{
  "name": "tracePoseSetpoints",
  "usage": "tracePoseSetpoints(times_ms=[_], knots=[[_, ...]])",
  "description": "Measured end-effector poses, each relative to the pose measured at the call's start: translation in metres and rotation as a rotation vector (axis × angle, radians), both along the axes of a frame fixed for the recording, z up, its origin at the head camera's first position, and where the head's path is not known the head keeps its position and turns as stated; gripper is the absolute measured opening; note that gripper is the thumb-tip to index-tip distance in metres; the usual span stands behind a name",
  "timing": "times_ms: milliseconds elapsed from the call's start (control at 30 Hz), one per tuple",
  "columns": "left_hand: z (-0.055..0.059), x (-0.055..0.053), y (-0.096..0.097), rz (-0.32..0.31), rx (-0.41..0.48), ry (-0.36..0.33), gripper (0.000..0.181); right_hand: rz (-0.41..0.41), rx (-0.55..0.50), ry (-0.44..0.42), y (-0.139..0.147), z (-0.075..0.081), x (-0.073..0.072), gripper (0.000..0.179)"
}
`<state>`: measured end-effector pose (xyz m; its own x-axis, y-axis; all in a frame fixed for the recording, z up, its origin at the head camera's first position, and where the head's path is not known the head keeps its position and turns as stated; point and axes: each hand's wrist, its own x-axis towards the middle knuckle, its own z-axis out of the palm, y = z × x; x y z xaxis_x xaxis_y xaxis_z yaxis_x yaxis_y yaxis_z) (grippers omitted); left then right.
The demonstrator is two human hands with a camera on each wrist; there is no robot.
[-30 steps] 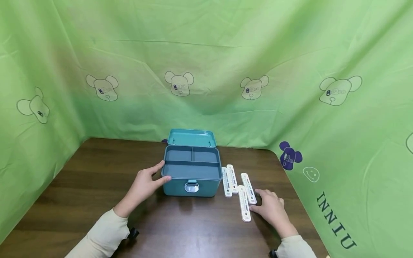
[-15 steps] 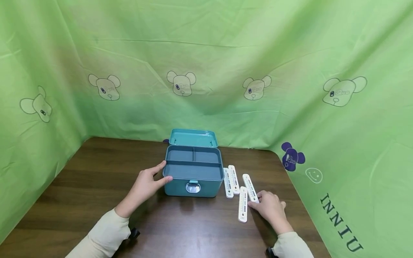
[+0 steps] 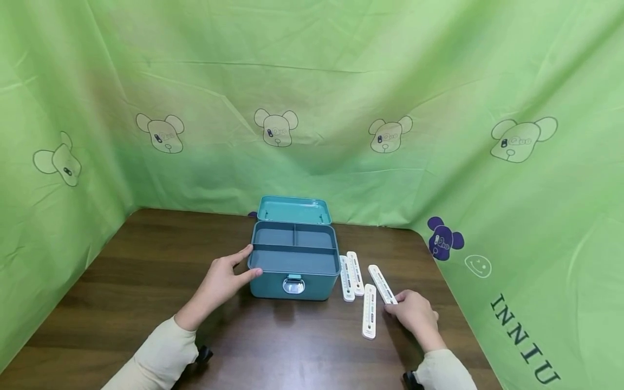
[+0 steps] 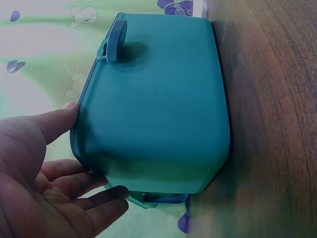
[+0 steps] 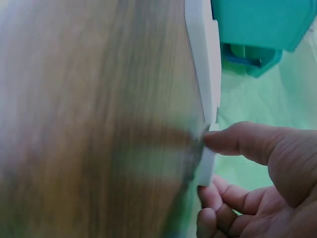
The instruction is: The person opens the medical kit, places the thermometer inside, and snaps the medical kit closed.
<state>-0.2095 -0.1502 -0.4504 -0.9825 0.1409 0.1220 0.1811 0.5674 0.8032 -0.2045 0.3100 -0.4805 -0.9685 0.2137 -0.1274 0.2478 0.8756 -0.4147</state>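
A teal box (image 3: 270, 286) with its lid (image 3: 294, 210) raised at the back stands on the table. My left hand (image 3: 220, 281) is at its front left corner, thumb on the front rim and index finger on the left side. In the left wrist view, the other fingers of that hand (image 4: 54, 183) spread loosely beside the wall. My right hand (image 3: 415, 314) pinches the near end of a white thermometer (image 3: 382, 283) between thumb and fingers. Another thermometer (image 3: 369, 312) lies just left of it, and two more thermometers (image 3: 355, 273) lie by the box's right side.
The box's grey-blue tray (image 3: 294, 261) has three compartments, with nothing in them. A metal-faced latch (image 3: 293, 285) hangs at the front. Green patterned cloth (image 3: 312, 168) closes off the back and sides of the brown wooden table (image 3: 185, 244).
My right hand has closed its thumb and fingers on the rightmost thermometer, turning it slightly and drawing it away from the one beside it. My left hand stays at the box corner.
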Motion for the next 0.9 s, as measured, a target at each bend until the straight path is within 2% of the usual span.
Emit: tracePoseSetpoints(times_ms=[167,333,467,700,900], knots=[[-0.001,0.003,0.0,0.004,-0.01,-0.009,0.076,-0.037,-0.081,0.052,0.017,-0.005,0.001,0.034],[-0.001,0.005,0.002,-0.004,0.0,-0.011,0.076,-0.029,-0.164,0.141,0.032,-0.009,-0.002,0.036],[0.0,0.005,0.003,-0.004,0.001,-0.009,0.076,0.027,-0.212,0.213,0.04,-0.006,-0.008,0.036],[0.002,0.002,0.0,0.001,-0.014,0.002,0.076,0.169,-0.221,0.357,0.042,0.01,-0.018,0.032],[0.003,0.002,0.0,0.0,-0.02,0.007,0.076,0.26,-0.235,0.394,0.038,0.027,-0.022,0.033]])
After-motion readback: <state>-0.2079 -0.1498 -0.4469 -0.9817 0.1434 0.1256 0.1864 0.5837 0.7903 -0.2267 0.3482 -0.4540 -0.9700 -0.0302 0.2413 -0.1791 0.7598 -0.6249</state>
